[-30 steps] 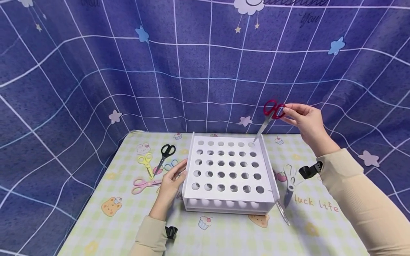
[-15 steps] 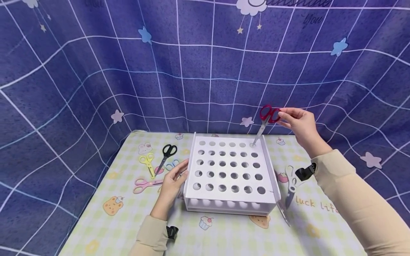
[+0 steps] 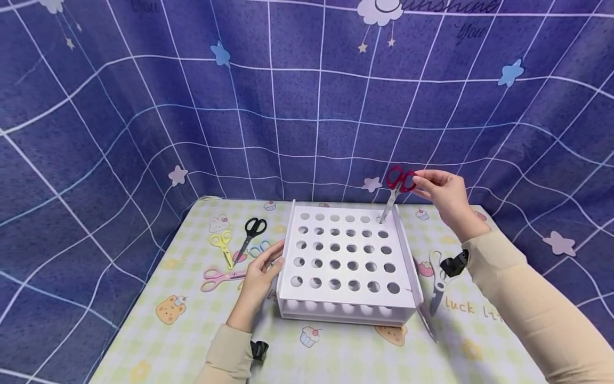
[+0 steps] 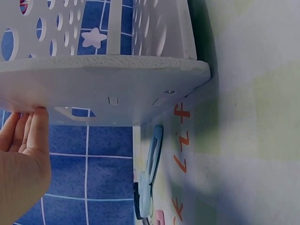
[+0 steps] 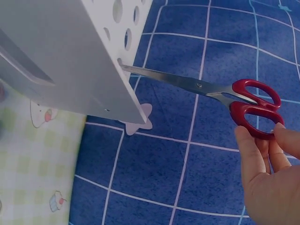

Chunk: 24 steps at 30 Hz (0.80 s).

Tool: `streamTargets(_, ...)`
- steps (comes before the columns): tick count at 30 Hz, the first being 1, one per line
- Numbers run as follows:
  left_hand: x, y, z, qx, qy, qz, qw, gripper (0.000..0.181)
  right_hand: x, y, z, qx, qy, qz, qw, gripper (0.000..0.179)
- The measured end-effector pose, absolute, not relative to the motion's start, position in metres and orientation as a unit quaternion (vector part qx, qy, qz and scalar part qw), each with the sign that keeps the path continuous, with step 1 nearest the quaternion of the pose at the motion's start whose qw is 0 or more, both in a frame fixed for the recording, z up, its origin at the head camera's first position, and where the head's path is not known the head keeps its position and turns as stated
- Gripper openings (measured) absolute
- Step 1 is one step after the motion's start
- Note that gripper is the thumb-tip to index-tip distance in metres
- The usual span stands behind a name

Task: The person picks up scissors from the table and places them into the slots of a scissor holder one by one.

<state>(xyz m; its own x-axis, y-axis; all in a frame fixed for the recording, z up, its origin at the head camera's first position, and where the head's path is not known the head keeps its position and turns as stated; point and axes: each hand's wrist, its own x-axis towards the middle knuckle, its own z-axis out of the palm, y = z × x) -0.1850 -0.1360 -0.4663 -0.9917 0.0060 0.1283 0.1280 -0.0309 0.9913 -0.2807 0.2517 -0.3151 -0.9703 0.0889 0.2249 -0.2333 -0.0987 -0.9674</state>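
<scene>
My right hand (image 3: 443, 194) pinches one handle loop of the red-handled scissors (image 3: 396, 181). Their blades point down, with the tip in the far-right corner hole of the white rack (image 3: 342, 256). In the right wrist view the scissors (image 5: 197, 86) look closed, thumb and fingers on the lower loop, tip at the hole's edge. My left hand (image 3: 258, 277) rests against the rack's left side panel. The left wrist view shows the fingers of that hand (image 4: 28, 145) extended, touching the panel, with the thumb not visible.
Left of the rack lie yellow scissors (image 3: 223, 248), black scissors (image 3: 251, 234), pink scissors (image 3: 218, 278) and partly hidden light-blue scissors (image 3: 259, 248). On the right lie white-handled scissors (image 3: 437, 288) and a slim silver tool (image 3: 428, 322) beside the rack. A blue curtain (image 3: 307, 106) hangs behind.
My right hand has moved down and left with the red-handled scissors, and their tip has dropped into the corner hole. The left hand has stayed against the rack.
</scene>
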Motion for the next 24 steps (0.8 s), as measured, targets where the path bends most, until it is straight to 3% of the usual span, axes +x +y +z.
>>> streamTargets(9,-0.186,-0.136,-0.466,-0.049,-0.696,-0.715,0.04,0.044,-0.281,0.254,-0.321,0.053,-0.673,0.732,0.092,0.013)
streamTargets(24,-0.185,-0.136,-0.465,-0.054,-0.694,-0.717,0.039,0.044,-0.28,0.256,-0.339,0.053,-0.7,0.709,0.067,0.005)
